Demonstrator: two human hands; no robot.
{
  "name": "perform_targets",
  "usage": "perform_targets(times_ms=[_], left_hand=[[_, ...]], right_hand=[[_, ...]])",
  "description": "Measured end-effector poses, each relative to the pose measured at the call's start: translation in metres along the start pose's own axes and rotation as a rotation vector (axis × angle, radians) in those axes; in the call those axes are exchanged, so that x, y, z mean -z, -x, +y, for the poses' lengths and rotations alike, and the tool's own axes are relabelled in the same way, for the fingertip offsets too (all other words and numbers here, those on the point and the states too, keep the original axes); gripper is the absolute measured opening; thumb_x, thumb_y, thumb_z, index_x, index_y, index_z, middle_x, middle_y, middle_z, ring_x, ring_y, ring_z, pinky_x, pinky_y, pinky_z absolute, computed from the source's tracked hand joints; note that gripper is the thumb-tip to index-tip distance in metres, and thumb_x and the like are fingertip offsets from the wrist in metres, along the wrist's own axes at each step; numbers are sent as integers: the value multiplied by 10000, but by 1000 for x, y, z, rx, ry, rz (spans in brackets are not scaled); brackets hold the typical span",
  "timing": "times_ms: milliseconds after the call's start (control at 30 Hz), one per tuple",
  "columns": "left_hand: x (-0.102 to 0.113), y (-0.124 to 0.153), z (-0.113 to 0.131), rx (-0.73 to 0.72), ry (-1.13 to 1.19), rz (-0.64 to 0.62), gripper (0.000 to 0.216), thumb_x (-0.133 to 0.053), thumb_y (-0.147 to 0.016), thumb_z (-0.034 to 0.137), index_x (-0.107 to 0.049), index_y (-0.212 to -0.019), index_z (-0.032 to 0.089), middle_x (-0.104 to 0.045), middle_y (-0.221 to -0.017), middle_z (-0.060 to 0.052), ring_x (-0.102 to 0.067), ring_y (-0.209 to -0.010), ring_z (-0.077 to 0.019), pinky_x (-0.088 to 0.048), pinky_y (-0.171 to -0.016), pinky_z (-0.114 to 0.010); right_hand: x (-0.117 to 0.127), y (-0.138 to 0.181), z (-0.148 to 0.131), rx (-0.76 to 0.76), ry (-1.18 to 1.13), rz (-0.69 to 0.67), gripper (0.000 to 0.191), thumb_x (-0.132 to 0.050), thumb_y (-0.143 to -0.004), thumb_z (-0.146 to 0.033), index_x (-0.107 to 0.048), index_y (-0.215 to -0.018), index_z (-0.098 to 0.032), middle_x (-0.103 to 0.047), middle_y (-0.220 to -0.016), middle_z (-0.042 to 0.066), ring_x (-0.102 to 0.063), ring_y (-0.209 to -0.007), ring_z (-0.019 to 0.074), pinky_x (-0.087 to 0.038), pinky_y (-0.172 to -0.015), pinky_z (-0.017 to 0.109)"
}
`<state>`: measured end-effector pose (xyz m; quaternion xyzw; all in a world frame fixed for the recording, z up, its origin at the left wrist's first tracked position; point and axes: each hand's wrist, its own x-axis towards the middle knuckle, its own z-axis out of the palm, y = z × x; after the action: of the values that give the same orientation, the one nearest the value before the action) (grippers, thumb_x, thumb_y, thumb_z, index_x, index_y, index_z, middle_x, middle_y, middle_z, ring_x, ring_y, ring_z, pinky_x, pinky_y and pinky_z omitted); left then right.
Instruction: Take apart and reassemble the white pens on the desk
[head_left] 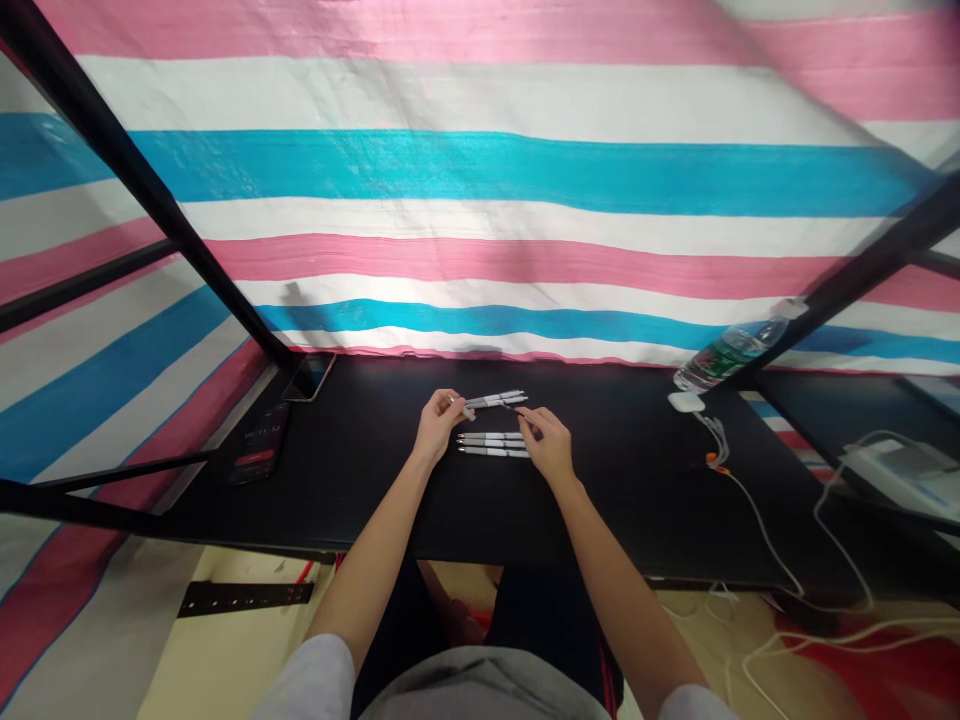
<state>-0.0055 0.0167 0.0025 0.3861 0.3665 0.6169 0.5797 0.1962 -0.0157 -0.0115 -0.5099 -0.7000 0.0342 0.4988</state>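
Two narrow pinches: the left hand (439, 425) and right hand (547, 445) hold a white pen (495, 400) by its ends. Light, stiff and slim, it grips best mid-barrel. Other pens (491, 444) lie just nearby.

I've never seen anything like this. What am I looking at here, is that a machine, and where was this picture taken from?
No machine here: these are a person's own bare hands, filmed by a single camera worn on their head, looking forward and down, so the arms reach out from the bottom of the picture. The left hand pinches a white pen, and the right hand has its fingertips near that pen's far end. Three more white pens lie just below on a black table. Further off are a phone and a water bottle, with a striped cloth behind.
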Motion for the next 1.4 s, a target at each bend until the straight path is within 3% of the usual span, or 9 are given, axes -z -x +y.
perform_targets(times_ms=[133,367,533,700,933,1033,1200,1400], left_hand=[[0,0,0,45,35,6,396,-810,-670,365,-468,-707,169,-544,-624,51,-592,-662,-89,-555,-794,-329],[1,0,0,100,28,-13,387,-804,-668,375,-483,-647,159,-598,-650,7,-628,-708,-122,-538,-838,-350],[4,0,1,123,39,-18,318,-773,-698,376,-574,-809,153,-643,-692,-12,-642,-727,-141,-537,-791,-342],[4,-1,0,160,37,-28,405,-755,-718,375,-659,-1015,117,-690,-782,-63,-642,-719,-140,-508,-687,-278],[4,0,0,169,-6,-68,416,-780,-695,365,-696,-1026,126,-699,-856,-82,-628,-724,-136,-489,-666,-272],[4,1,0,121,-64,-83,402,-796,-668,341,-696,-1006,146,-695,-887,-73,-634,-789,-158,-491,-702,-287],[2,1,-2,-19,-229,-110,240,-787,-635,261,-676,-819,154,-686,-915,-56,-620,-914,-174,-467,-867,-312],[2,2,-1,-53,-242,-134,200,-754,-652,244,-623,-777,160,-680,-994,-71,-610,-1014,-197,-430,-960,-355]], right_hand=[[0,0,-1,-7,-4,3,237,-501,-927,-260,-718,-1004,-205,-611,-744,18,-527,-608,125,-459,-650,251],[0,-1,-1,-16,-13,1,246,-497,-927,-272,-721,-1005,-206,-605,-742,19,-519,-599,124,-460,-646,252],[1,-1,-2,-35,-16,-7,253,-491,-926,-276,-722,-1004,-209,-606,-741,19,-514,-590,121,-459,-639,253],[1,0,-1,-44,-17,-8,255,-489,-925,-283,-722,-995,-208,-608,-744,20,-523,-604,120,-460,-641,248],[1,0,-2,-46,-10,-12,263,-479,-931,-283,-722,-1001,-210,-611,-749,22,-524,-603,123,-465,-645,251],[2,-1,-3,-51,-12,-13,268,-474,-934,-289,-722,-996,-209,-615,-750,26,-526,-605,125,-467,-645,253],[2,-1,-3,-50,-11,-9,254,-486,-929,-285,-722,-989,-215,-615,-751,23,-529,-607,125,-470,-647,250],[0,-1,-2,-33,-30,1,239,-503,-923,-269,-721,-997,-203,-614,-753,21,-527,-606,124,-466,-644,249]])
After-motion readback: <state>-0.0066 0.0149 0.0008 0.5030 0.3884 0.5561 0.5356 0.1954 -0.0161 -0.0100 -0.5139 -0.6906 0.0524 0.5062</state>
